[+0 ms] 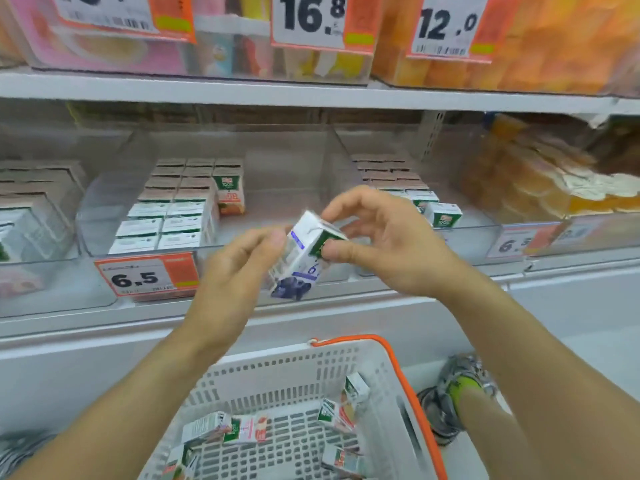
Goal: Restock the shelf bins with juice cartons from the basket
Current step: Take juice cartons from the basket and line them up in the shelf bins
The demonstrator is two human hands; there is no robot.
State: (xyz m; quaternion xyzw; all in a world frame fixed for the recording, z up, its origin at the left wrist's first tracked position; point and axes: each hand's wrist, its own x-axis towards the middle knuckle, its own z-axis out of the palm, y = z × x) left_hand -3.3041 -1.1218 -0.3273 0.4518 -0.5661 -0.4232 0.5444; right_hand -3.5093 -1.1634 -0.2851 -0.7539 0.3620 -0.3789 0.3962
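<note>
The fingers (330, 214) of the right hand (384, 244) are curling over the top of a small juice carton (299, 258), with the thumb pressing its green upper side – a pinch across the top end. The fingers of the left hand (239, 261) are closing loosely against the carton's left face, the thumb lying near its upper corner; they are touching and steadying it, though how firmly they are gripping cannot be told.

The carton is hanging tilted in the air, blueberry-printed end down, just in front of the front edge of the lower shelf (104, 323) and the middle bin (277, 188), above the far rim of the basket (346, 362).

It looks light and fairly stiff – a paperboard box that will probably dent if squeezed on its broad faces, and a glossy skin that may be slipping a little. Taking it by the edges and corners, where the folds are stiffest, seems the safest hold.

Both forearms are reaching up and forward from the lower corners, converging on the carton, wrists bent slightly inward. Rows of cartons are filling the left part of the middle bin, leaving its right part bare; more cartons are lying loose in the basket below.
</note>
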